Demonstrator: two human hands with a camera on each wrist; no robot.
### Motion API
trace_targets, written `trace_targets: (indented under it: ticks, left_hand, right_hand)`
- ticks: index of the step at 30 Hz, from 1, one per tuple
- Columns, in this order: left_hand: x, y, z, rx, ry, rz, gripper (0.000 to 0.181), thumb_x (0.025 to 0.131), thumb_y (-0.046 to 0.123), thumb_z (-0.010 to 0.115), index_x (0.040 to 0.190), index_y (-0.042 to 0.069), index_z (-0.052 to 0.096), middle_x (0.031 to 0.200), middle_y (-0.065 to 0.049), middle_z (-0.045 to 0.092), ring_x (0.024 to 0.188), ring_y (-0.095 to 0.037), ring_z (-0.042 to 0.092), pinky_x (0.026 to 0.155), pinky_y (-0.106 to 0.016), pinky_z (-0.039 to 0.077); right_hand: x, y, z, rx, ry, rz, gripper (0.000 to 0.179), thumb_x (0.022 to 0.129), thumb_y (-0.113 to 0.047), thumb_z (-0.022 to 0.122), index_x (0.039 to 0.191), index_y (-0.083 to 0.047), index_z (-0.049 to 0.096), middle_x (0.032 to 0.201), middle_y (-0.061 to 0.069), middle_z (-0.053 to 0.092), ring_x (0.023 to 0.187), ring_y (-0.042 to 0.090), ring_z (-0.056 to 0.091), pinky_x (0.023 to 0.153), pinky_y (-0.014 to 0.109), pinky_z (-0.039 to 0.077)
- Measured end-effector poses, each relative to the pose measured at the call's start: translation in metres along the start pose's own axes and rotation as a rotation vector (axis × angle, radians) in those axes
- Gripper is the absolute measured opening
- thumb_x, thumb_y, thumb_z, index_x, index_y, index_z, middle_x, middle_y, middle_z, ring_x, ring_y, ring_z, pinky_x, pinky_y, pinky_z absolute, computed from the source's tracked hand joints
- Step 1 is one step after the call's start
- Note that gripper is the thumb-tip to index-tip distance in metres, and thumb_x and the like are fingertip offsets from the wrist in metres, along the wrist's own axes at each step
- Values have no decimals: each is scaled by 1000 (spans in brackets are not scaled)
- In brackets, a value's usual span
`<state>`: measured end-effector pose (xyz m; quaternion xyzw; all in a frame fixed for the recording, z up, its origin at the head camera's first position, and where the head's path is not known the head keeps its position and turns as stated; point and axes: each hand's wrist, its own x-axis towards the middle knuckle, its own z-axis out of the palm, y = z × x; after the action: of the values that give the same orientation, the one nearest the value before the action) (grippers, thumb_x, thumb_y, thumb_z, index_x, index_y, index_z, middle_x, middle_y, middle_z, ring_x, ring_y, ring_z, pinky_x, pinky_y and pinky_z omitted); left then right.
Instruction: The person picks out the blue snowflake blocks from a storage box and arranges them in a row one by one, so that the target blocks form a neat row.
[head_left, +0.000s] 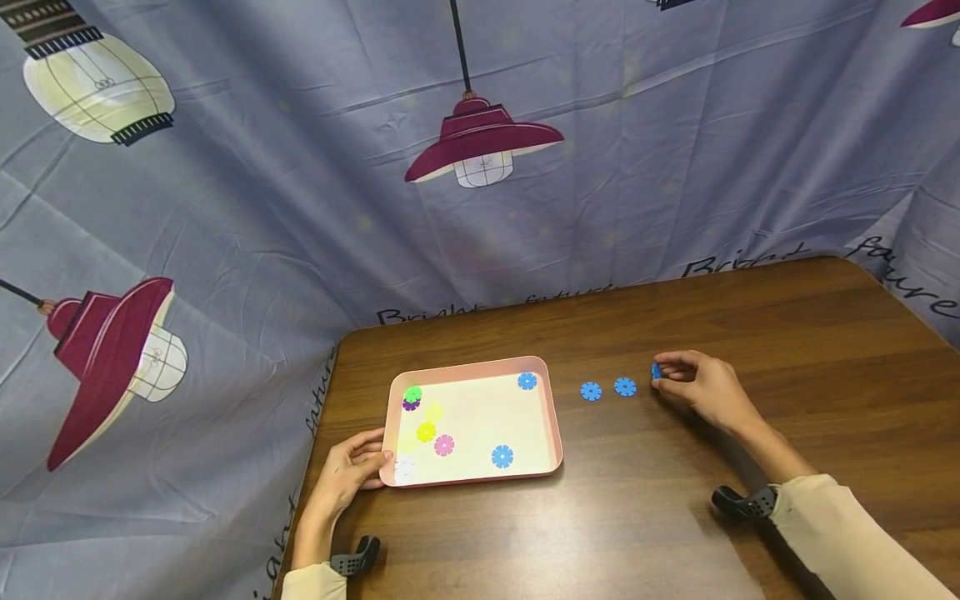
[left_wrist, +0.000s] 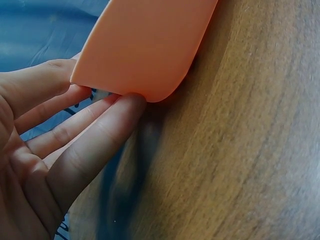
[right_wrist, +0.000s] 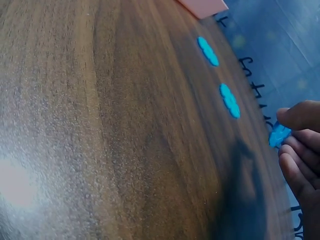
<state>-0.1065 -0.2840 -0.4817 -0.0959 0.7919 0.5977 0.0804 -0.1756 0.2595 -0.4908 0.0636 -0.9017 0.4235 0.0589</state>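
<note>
Left hand (head_left: 347, 473) pinches pink tray (head_left: 476, 417) at its near-left corner; right hand (head_left: 711, 390), fingers pinching blue notched disc (head_left: 656, 372), appears mid-transfer, next move requiring steady hold.

Over by the desk's (head_left: 570, 533) left edge sits a shallow pink tray (head_left: 472, 421), its near left corner held by the left hand (head_left: 348, 468), with coloured notched discs (head_left: 444, 445) inside, while toward the back edge lie two flat blue discs (head_left: 625, 387), a third blue disc (head_left: 656, 372) pinched upright beside them in the right hand (head_left: 708, 387).

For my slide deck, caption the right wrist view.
Right hand pinching a blue disc, two more lying on the wooden table.
</note>
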Motion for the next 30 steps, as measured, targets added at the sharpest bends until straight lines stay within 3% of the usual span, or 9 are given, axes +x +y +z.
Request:
trace_targets:
  ticks: [12, 19, 30]
  left_hand:
    - [0, 0, 0, -6, -7, 10, 48, 87, -5, 70, 133, -7, 55, 106, -21, 65, 86, -24, 68, 61, -36, 60]
    - [0, 0, 0, -9, -8, 10, 49, 87, -5, 70, 133, -7, 55, 106, -21, 65, 85, -24, 68, 61, -36, 60]
    - [0, 0, 0, -4, 2, 1, 48, 87, -4, 70, 132, -8, 55, 107, -21, 66, 85, -23, 69, 60, -36, 60]
  right_hand:
    - [1, 1, 5, -52, -29, -19, 35, 84, -9, 78, 114, 4, 67, 108, 20, 67, 93, 31, 67, 71, 8, 47]
    - [4, 0, 9, -107, -34, -48, 34, 80, -4, 78, 111, 7, 68, 103, 20, 67, 89, 33, 66, 75, 40, 56]
    - [5, 5, 18, -131, -50, -71, 32, 81, -1, 76, 110, 9, 67, 103, 23, 65, 89, 35, 65, 77, 49, 55]
